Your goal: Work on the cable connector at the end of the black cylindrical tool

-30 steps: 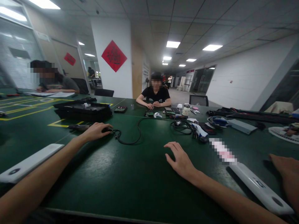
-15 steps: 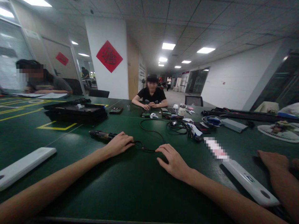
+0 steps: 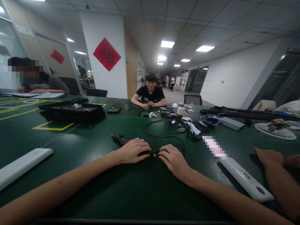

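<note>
My left hand (image 3: 137, 150) is closed over the rear of a dark, cylindrical electric screwdriver (image 3: 120, 139), whose narrow front end points up and left. Its dark rear end shows by my fingertips. Just to the right, my right hand (image 3: 172, 159) pinches a small cable plug (image 3: 155, 155) with a light metal tip. A short gap separates this tip from the screwdriver's rear end. The black cable (image 3: 164, 136) arcs across the green table (image 3: 122, 193) behind my right hand. My fingers hide much of the screwdriver body and the plug.
White elongated devices lie left (image 3: 25, 165) and right (image 3: 248, 179). Another person's arm (image 3: 269, 162) rests at far right. Farther back are a black tray (image 3: 72, 112), circuit boards (image 3: 144, 113), tangled cables (image 3: 177, 126) and a person in black (image 3: 150, 95) seated opposite.
The screwdriver and my left hand have moved right, toward my right hand. The cable that spanned my hands now loops behind my right hand, and its plug tip shows apart from the screwdriver.
</note>
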`<action>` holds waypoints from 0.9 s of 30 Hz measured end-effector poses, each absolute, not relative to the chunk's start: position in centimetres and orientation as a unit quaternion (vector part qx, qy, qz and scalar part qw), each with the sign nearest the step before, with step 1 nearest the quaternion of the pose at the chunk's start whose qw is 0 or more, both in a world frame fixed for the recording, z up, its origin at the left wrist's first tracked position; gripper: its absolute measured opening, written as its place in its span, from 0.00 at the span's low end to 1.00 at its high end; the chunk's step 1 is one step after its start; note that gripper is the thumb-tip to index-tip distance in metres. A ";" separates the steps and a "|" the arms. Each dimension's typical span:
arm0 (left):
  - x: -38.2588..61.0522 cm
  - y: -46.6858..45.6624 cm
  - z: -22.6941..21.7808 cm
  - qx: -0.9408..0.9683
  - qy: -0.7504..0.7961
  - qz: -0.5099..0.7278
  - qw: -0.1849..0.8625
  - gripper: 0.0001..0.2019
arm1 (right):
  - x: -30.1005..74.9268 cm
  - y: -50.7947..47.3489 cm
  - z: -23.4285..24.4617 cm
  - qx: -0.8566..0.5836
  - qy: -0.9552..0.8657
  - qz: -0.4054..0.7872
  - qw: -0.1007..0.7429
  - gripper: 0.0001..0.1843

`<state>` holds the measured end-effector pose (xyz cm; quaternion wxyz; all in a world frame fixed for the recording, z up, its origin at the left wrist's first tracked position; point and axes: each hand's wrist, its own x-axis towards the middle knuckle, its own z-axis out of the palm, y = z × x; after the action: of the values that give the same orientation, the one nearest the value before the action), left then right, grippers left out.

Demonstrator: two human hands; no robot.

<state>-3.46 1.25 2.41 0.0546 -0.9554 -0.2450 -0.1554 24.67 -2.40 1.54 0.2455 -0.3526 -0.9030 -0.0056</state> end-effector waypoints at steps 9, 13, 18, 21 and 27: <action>-1.5 1.5 0.4 -0.930 -0.288 -0.207 0.099 0.12 | 24.0 -2.2 0.9 -0.374 -0.881 0.080 0.279 0.14; -1.4 1.5 0.6 -0.929 -0.288 -0.213 0.092 0.12 | 24.0 -1.7 0.9 -0.374 -0.868 0.116 0.306 0.11; -1.5 1.2 0.8 -0.932 -0.279 -0.216 0.083 0.13 | 24.0 -1.8 1.1 -0.376 -0.865 0.119 0.309 0.08; -1.5 1.2 0.7 -0.931 -0.284 -0.216 0.082 0.13 | 24.0 -2.0 1.3 -0.378 -0.865 0.117 0.309 0.08; -1.5 1.2 0.7 -0.927 -0.297 -0.220 0.070 0.13 | 23.5 -2.0 1.1 -0.438 -0.842 0.094 0.301 0.05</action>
<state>-1.52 1.17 0.67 0.0699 -0.9265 -0.2969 -0.2202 23.46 -2.01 1.05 0.3008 -0.4379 -0.8421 0.0936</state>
